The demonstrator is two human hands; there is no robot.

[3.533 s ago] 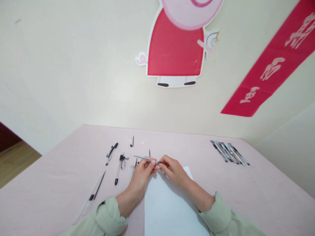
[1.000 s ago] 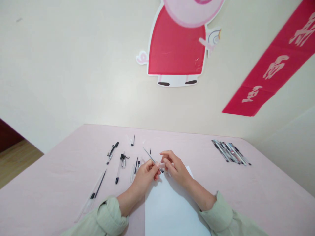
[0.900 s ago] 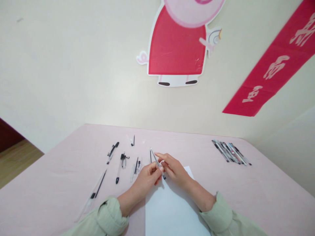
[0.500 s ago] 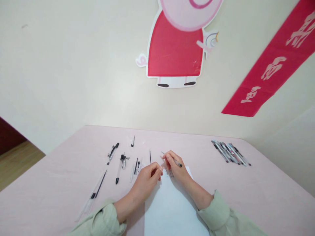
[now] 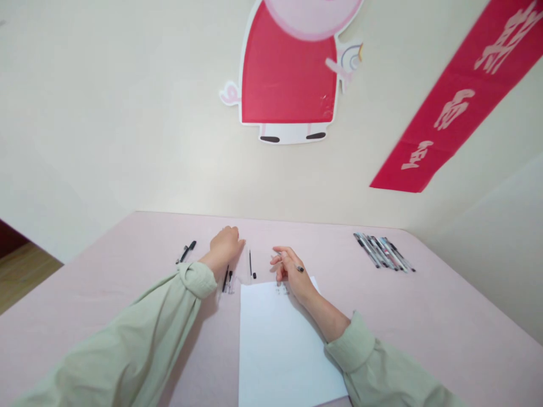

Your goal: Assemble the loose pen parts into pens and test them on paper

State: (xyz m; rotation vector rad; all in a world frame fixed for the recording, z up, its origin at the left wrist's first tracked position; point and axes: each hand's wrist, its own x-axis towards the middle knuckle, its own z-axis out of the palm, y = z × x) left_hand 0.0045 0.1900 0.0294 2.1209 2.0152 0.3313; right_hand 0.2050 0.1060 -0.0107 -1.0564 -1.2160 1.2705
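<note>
My left hand (image 5: 224,243) is stretched forward over the far middle of the pink table (image 5: 424,305). Its fingers are curled down and together, hiding whatever is under them. My right hand (image 5: 291,271) rests at the top edge of a white sheet of paper (image 5: 280,345). It pinches a thin pen (image 5: 298,268) whose dark tip points right. Between my hands lies a thin black refill (image 5: 250,263). Small clear and black pen parts (image 5: 228,280) lie beside my left sleeve.
A black pen piece (image 5: 186,251) lies left of my left hand. A row of several pens (image 5: 384,251) lies at the table's far right. A cream wall with a red cartoon cut-out (image 5: 288,73) and a red banner (image 5: 449,107) rises behind the table.
My left hand let go of the pen and reached forward to the far middle of the table. My right hand took the pen and holds it alone at the paper's top edge.
</note>
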